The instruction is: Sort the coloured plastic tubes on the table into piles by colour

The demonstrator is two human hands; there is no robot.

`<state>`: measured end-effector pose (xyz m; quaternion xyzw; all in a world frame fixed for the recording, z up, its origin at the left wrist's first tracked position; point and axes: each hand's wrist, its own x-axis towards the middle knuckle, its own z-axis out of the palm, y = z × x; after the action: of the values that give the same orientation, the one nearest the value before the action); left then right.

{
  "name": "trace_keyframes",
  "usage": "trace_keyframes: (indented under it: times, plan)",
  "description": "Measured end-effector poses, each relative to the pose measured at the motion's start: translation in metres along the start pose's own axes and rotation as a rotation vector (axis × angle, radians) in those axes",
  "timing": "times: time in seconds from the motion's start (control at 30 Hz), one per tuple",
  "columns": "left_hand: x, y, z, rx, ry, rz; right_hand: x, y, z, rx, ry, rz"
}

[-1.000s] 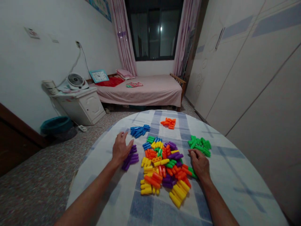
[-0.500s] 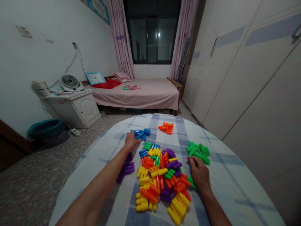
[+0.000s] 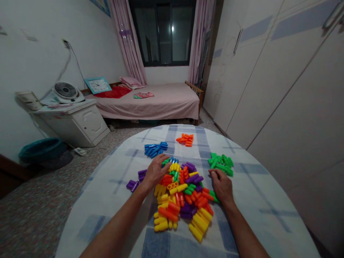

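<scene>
My left hand (image 3: 157, 170) reaches over the upper left of a mixed pile of plastic building blocks (image 3: 177, 188), its thumb and forefinger apart around a green block (image 3: 165, 162). Blocks under its palm are hidden. Curled on the tablecloth, my right hand (image 3: 223, 184) rests between this pile and a group of green blocks (image 3: 221, 163), with nothing visible in its fingers. Blue blocks (image 3: 155, 149) lie grouped just beyond my left hand. Purple blocks (image 3: 133, 185) lie left of that hand, partly covered by it.
Orange blocks (image 3: 185, 139) form a small group at the far side of the round table with its checked cloth (image 3: 263, 200). Beyond stand a bed (image 3: 172, 98), a white cabinet (image 3: 88, 122) with a fan (image 3: 66, 90), and a wardrobe (image 3: 258, 71) on the right.
My left hand has left the blue group and come back toward me, over the mixed pile. My right hand stays beside the green blocks. The view has shifted slightly.
</scene>
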<state>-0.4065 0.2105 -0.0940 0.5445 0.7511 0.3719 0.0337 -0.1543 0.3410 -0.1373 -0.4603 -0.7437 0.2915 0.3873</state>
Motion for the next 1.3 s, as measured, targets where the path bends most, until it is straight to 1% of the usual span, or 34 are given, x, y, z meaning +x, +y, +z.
trace_keyframes:
  times: [0.1,0.17,0.23,0.37,0.47,0.57,0.67,0.73,0.8,0.87,0.93,1.0,1.13,1.3]
  plan:
    - [-0.031,0.006,0.014,0.005,0.126,-0.13,0.0,0.0,0.0,0.011,0.006,0.006]
    - [-0.046,0.009,0.024,-0.022,0.202,-0.166,0.0,0.0,0.0,0.018,0.005,0.002]
    - [-0.056,0.011,0.032,-0.078,0.23,-0.178,-0.001,-0.001,-0.001,0.026,-0.006,-0.003]
    - [-0.059,0.008,0.039,-0.222,0.166,-0.163,-0.002,-0.003,-0.002,0.031,-0.018,-0.01]
    - [-0.057,0.003,0.036,-0.337,0.178,-0.147,-0.004,-0.008,-0.002,0.037,-0.017,-0.011]
    - [-0.056,0.001,0.034,-0.421,0.198,-0.155,-0.007,-0.015,-0.002,0.1,-0.069,0.0]
    - [-0.056,0.001,0.036,-0.451,0.15,-0.129,-0.009,-0.024,-0.005,0.178,-0.123,0.017]
    - [-0.055,0.001,0.037,-0.47,0.131,-0.115,-0.009,-0.031,-0.008,0.195,-0.138,-0.021]
    - [-0.055,0.002,0.038,-0.498,0.135,-0.114,-0.009,-0.039,-0.01,0.195,-0.163,-0.102]
    - [-0.054,0.003,0.036,-0.53,0.138,-0.116,-0.01,-0.047,-0.011,0.19,-0.218,-0.179]
    - [-0.054,0.005,0.034,-0.562,0.135,-0.122,-0.012,-0.056,-0.011,0.186,-0.287,-0.212]
    - [-0.053,0.006,0.032,-0.592,0.13,-0.142,-0.015,-0.064,-0.01,0.182,-0.338,-0.207]
    - [-0.052,0.007,0.03,-0.637,0.122,-0.174,-0.018,-0.074,-0.016,0.126,-0.381,-0.185]
    - [-0.053,0.007,0.03,-0.634,0.091,-0.19,-0.014,-0.081,-0.024,-0.024,-0.491,-0.256]
